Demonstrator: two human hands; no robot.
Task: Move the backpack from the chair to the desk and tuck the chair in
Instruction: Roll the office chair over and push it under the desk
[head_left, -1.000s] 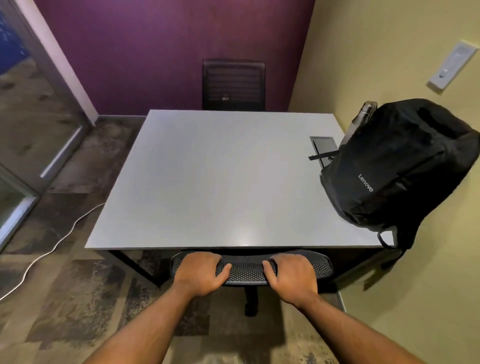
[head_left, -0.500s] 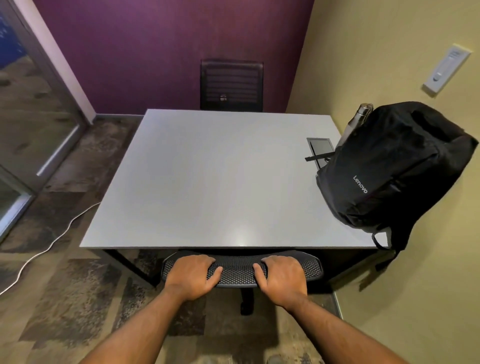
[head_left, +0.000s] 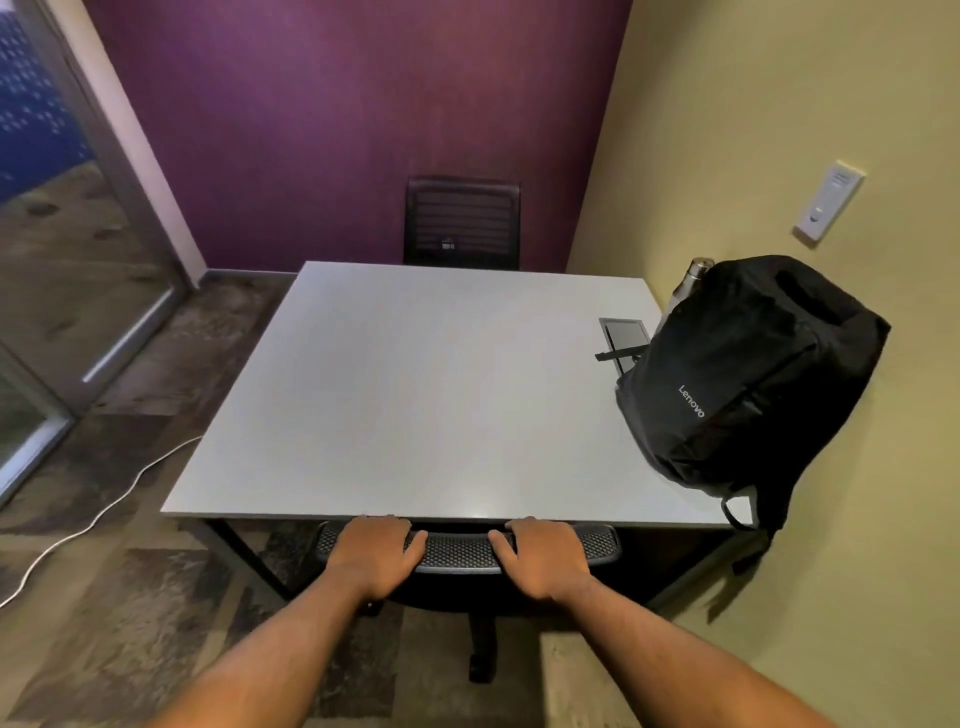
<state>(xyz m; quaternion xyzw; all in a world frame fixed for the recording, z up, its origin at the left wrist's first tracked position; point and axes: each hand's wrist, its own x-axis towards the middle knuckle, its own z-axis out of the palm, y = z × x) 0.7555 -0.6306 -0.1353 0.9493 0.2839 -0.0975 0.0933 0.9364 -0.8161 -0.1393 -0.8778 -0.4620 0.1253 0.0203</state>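
Note:
A black backpack (head_left: 748, 374) stands on the right side of the grey desk (head_left: 415, 395), leaning against the yellow wall, with a metal bottle (head_left: 688, 286) in its side pocket. The black mesh chair (head_left: 460, 553) sits under the desk's near edge; only the top of its backrest and part of its base show. My left hand (head_left: 371, 553) and my right hand (head_left: 545, 556) both grip the top of the backrest, fingertips touching the desk edge.
A second black chair (head_left: 462, 223) stands at the desk's far side against the purple wall. A dark cable hatch (head_left: 623, 335) is set in the desk beside the backpack. A white cable (head_left: 104, 514) runs across the floor at left, near a glass door (head_left: 62, 270).
The chair has slid further under the desk with both hands on its backrest; my fingertips now reach the desk edge. The backpack has not moved.

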